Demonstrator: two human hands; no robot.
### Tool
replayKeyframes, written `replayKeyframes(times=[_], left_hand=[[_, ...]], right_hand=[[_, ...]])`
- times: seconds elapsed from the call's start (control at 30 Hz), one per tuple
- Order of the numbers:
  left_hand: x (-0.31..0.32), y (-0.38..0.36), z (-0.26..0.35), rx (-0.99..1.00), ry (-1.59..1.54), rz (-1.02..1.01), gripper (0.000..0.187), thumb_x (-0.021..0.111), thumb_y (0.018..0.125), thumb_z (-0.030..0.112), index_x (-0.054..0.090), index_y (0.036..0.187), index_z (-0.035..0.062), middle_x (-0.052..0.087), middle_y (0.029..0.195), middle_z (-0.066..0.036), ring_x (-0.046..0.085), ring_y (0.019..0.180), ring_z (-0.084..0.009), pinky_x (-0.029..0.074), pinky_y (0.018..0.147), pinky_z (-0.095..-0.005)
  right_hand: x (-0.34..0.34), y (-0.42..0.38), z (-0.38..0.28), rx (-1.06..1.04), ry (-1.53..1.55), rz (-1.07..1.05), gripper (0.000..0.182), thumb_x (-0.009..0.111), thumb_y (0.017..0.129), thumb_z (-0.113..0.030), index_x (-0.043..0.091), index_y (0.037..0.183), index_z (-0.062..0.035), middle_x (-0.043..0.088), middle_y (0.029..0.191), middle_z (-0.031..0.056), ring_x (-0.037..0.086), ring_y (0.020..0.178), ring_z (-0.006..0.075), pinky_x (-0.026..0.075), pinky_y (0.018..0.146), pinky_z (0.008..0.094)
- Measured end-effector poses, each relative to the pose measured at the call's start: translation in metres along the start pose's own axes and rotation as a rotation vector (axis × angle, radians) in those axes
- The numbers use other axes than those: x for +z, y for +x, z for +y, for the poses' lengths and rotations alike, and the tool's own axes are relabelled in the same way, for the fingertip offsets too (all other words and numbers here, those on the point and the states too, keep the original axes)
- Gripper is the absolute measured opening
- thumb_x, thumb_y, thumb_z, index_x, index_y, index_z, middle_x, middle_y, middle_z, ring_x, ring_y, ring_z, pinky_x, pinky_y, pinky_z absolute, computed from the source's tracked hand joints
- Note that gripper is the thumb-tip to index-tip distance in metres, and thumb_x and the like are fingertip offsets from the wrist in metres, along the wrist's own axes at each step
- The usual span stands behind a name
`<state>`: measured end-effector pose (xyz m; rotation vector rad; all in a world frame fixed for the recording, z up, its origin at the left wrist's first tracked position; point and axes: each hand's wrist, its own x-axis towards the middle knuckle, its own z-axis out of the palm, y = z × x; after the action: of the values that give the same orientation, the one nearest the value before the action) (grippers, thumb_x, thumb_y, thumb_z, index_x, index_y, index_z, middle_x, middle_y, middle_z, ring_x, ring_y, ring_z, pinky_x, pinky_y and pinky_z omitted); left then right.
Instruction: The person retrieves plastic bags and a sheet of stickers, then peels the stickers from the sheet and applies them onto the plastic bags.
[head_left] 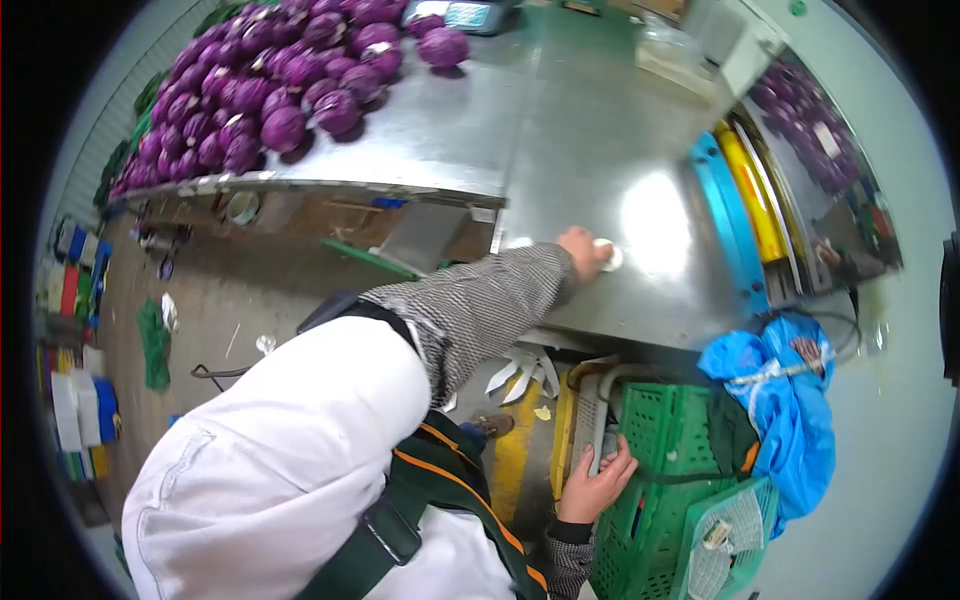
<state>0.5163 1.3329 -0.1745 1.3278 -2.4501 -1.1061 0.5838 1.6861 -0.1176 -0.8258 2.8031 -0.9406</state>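
Note:
My left hand (pixel 583 250), in a checked sleeve, reaches out over the steel table (pixel 600 150) and presses a small white wad (pixel 610 257) against its surface, fingers closed on it. My right hand (pixel 592 484) is lower down, gripping the rim of a pale grey crate (pixel 588 420) that stands beside a green plastic crate (pixel 670 450). My white apron and a dark green strap with orange trim fill the lower left.
A heap of purple cabbages (pixel 270 90) covers the table's far left, with a scale (pixel 468 14) behind it. A blue plastic bag (pixel 785 400) drapes over the green crate. A wrapping machine with blue and yellow parts (pixel 745 200) stands to the right. Stacked coloured crates (pixel 75 290) line the floor's left.

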Motion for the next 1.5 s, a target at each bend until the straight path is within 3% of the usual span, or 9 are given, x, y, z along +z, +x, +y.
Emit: replayKeyframes(times=[0.17,0.3,0.47,0.7,0.93,1.13,1.33,1.4,1.5], left_hand=[[-0.043,-0.068,-0.059,0.306,-0.431,0.23,0.053,0.054,0.096,0.037,0.049,0.132,-0.0019,0.055,0.125,-0.026,0.057,0.114,-0.0367,0.046,0.099,-0.0426],[-0.103,-0.167,-0.208,0.445,-0.588,-0.04,0.034,0.058,0.094,0.022,0.059,0.123,0.0037,0.064,0.114,-0.017,0.064,0.103,-0.0299,0.051,0.09,-0.037],[-0.131,-0.246,-0.44,-0.312,-0.515,0.033,0.029,0.06,0.094,0.018,0.063,0.117,0.0012,0.07,0.1,-0.014,0.067,0.089,-0.0188,0.053,0.081,-0.0315],[-0.092,-0.183,-0.594,-0.39,-0.741,0.152,0.051,0.061,0.096,0.031,0.052,0.133,-0.0029,0.067,0.114,-0.015,0.063,0.107,-0.0221,0.05,0.091,-0.033],[-0.048,-0.031,-0.599,-0.808,-1.172,0.037,0.075,0.054,0.094,0.056,0.036,0.144,0.003,0.061,0.124,-0.015,0.063,0.104,-0.0229,0.052,0.085,-0.0359],[-0.013,-0.009,-0.593,-0.682,-1.133,-0.047,0.04,0.048,0.101,0.044,0.051,0.114,0.0056,0.068,0.095,-0.009,0.066,0.076,-0.0151,0.052,0.065,-0.0292],[-0.012,-0.05,-0.585,-0.631,-1.261,-0.171,0.038,0.052,0.1,0.036,0.054,0.113,-0.0003,0.069,0.095,-0.012,0.068,0.074,-0.016,0.053,0.062,-0.0278],[-0.027,-0.088,-0.58,-0.652,-1.228,-0.325,0.051,0.053,0.097,0.046,0.051,0.124,0.0021,0.059,0.125,-0.014,0.06,0.106,-0.0164,0.052,0.079,-0.0329],[-0.078,-0.143,-0.568,-0.697,-1.531,-0.442,0.08,0.048,0.093,0.065,0.034,0.146,0.0068,0.044,0.145,-0.013,0.042,0.132,-0.0224,0.04,0.104,-0.0417]], right_hand=[[0.066,-0.046,-0.075,-0.068,-0.073,-0.219,0.044,0.069,0.083,-0.01,0.053,0.123,0.0004,0.052,0.091,0.0126,0.054,0.083,0.0297,0.045,0.073,0.041],[0.169,-0.117,-0.143,-0.095,0.042,-0.57,0.033,0.068,0.087,-0.021,0.059,0.114,-0.004,0.06,0.088,0.0142,0.061,0.077,0.0311,0.048,0.068,0.0431],[0.304,-0.144,-0.174,-0.161,0.089,-0.899,0.024,0.067,0.088,-0.024,0.062,0.105,-0.0078,0.062,0.084,0.0121,0.062,0.076,0.0336,0.049,0.066,0.0433],[0.499,-0.021,-0.153,-0.101,0.1,-0.522,0.034,0.059,0.094,-0.036,0.056,0.095,-0.0017,0.066,0.078,0.02,0.065,0.075,0.041,0.048,0.065,0.0477],[0.646,0.085,-0.097,-0.089,-0.052,-0.494,0.044,0.055,0.095,-0.035,0.06,0.112,0.0045,0.061,0.114,0.0313,0.059,0.105,0.0439,0.046,0.086,0.0475],[0.654,0.089,-0.127,0.245,0.777,-0.511,0.031,0.06,0.093,-0.02,0.058,0.118,-0.0022,0.06,0.099,0.0092,0.057,0.09,0.0166,0.048,0.072,0.0303],[0.621,0.073,-0.118,0.283,0.733,-0.495,0.036,0.061,0.093,-0.02,0.057,0.12,0.0041,0.063,0.112,0.0143,0.058,0.097,0.0215,0.046,0.084,0.0342],[0.558,0.046,-0.137,0.213,0.765,-0.551,0.023,0.061,0.094,-0.016,0.06,0.11,0.0001,0.063,0.09,0.0028,0.057,0.081,0.011,0.047,0.073,0.0272],[0.475,0.012,-0.137,0.324,0.935,-0.755,0.019,0.059,0.096,-0.01,0.058,0.113,-0.0018,0.061,0.098,-0.001,0.055,0.088,0.0065,0.045,0.079,0.0226]])
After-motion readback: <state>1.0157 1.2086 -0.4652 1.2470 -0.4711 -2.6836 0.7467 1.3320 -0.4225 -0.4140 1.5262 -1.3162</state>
